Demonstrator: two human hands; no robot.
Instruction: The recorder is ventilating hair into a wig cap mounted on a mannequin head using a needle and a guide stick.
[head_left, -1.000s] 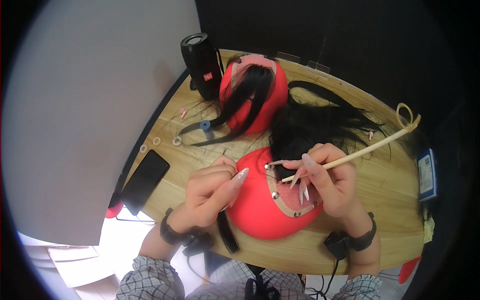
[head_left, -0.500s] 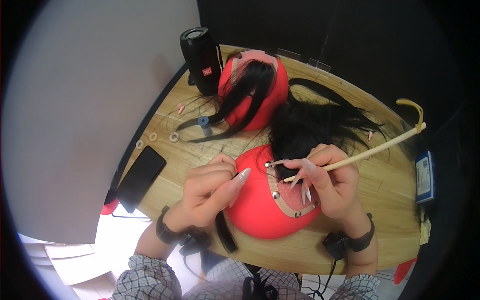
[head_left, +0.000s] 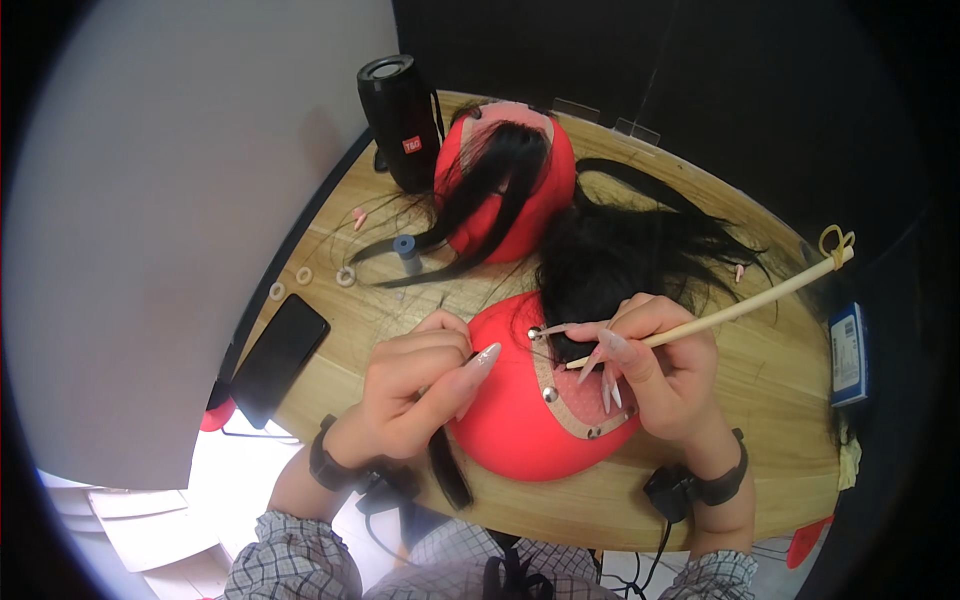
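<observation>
A red head-shaped block [head_left: 500,420] sits in front of me. A pink net patch [head_left: 585,392] with a beige border is pinned on it by silver round-headed pins, and black hair [head_left: 590,270] spreads from its far side. In my right hand [head_left: 660,365] is a ventilating needle with a pale stick handle [head_left: 745,302], slanting down left, its point at the net by the hair's edge; any hook is too small to see. My left hand [head_left: 420,385], closed at the block's left side, pinches a lock of black hair [head_left: 450,470] that hangs below it.
Farther back stands a second red block [head_left: 510,225] with black hair, beside a black cylindrical speaker [head_left: 400,120]. A blue spool [head_left: 405,252], small pale rings [head_left: 304,275] and a black phone [head_left: 283,345] lie left. A blue-and-white box [head_left: 850,355] is at the right edge.
The yellow band on the stick's far end has swung from a long hook shape into a small loop as the stick turned. Both hands stay nearly in place.
</observation>
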